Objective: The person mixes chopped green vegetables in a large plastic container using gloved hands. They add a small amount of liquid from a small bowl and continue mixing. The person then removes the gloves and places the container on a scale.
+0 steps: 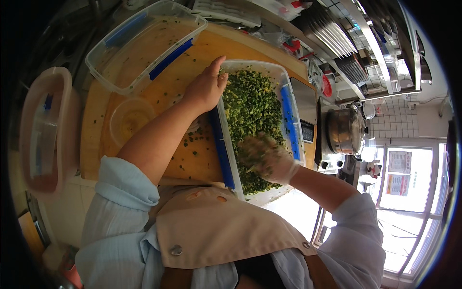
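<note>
A clear plastic container with blue side latches (226, 155) holds a mass of finely chopped greens (252, 104). Bare, my left hand (207, 85) rests at the container's left rim near its far corner, thumb and fingers against the edge. My right hand (270, 160), in a clear disposable glove, is down in the near part of the greens; bits cling to the glove, and motion blurs the fingers, so whether they close on any greens is unclear. The container stands on a wooden cutting board (195, 155) strewn with green scraps.
A second clear container (158, 68) with greens bits sits at the far left, near a round clear bowl (131, 121). A pink plastic tub (66, 144) is at the left edge. Right of the greens are a digital scale (305, 101) and a lidded metal pot (343, 130). Shelves hold stacked trays.
</note>
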Demonstrator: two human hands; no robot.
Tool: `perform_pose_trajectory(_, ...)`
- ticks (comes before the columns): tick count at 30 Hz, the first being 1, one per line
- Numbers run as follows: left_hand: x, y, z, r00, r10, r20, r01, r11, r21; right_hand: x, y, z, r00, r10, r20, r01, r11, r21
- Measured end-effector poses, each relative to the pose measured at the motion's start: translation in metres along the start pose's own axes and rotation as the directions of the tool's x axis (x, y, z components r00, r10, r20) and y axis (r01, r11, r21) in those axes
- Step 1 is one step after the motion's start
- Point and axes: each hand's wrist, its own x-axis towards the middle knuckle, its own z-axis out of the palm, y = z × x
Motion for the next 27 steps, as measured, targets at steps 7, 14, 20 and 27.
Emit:
perform_pose_trajectory(7,-0.001,-0.003,0.004,0.997,0.054,-0.055,-0.055,0.998,-0.03,0.092,0.02,-0.005,0.973,0.088,0.215,0.042,0.843,-0.536)
perform_pose_trajectory(14,-0.004,0.006,0.0,0.998,-0.061,0.012,0.061,0.997,0.052,0.064,0.042,-0.039,0.827,0.522,0.208,-0.377,0.79,-0.484)
perform_pose_trajectory(20,-0.004,0.005,0.0,1.0,-0.031,-0.003,0.031,0.999,-0.035,0.106,0.037,-0.054,0.93,0.213,0.299,-0.043,0.871,-0.489)
perform_pose_trajectory(27,-0.006,0.005,0.001,0.999,-0.045,-0.016,0.046,0.998,0.046,0.133,0.053,-0.038,0.849,0.413,0.331,-0.26,0.87,-0.419)
